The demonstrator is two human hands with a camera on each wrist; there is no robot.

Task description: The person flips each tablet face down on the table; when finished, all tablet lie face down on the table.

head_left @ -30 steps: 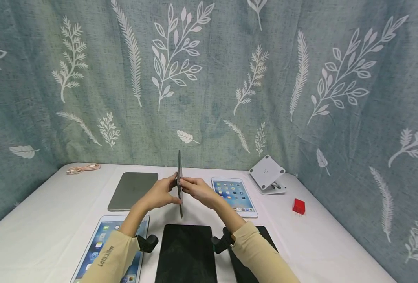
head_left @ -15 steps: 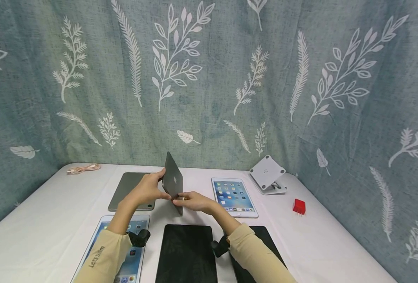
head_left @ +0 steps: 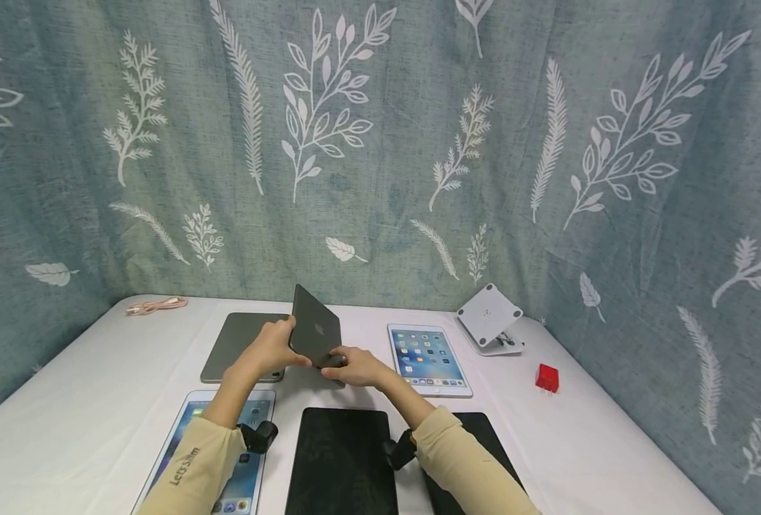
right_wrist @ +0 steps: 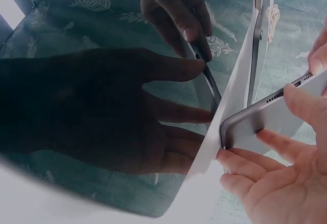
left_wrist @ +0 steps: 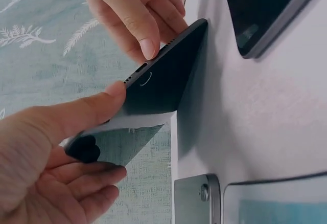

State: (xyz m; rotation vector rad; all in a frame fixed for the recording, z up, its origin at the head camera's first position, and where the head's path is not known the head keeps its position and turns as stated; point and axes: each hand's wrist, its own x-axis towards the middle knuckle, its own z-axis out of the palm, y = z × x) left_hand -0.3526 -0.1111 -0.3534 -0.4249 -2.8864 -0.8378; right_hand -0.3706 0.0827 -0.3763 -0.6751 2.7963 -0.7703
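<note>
Close to me, a black tablet [head_left: 342,461] lies on the table [head_left: 580,443]. Beyond it, toward the far edge, my left hand [head_left: 268,350] and right hand [head_left: 358,369] both clamp the tilted grey tablet [head_left: 317,329]. A silver stand [head_left: 487,315] occupies the far right corner, a cable [head_left: 156,306] the far left.

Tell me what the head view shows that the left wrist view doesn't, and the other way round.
Only the head view shows the red charger, the silver stand, the pink cable and the logo on the back of the held tablet.

Only the left wrist view shows that tablet's dark front and the charging port in its edge.

Both show the left hand and right hand gripping the held tablet, plus the gray tablet, the white-bordered tablet, a black-screened tablet and the leaf-patterned curtain.
</note>
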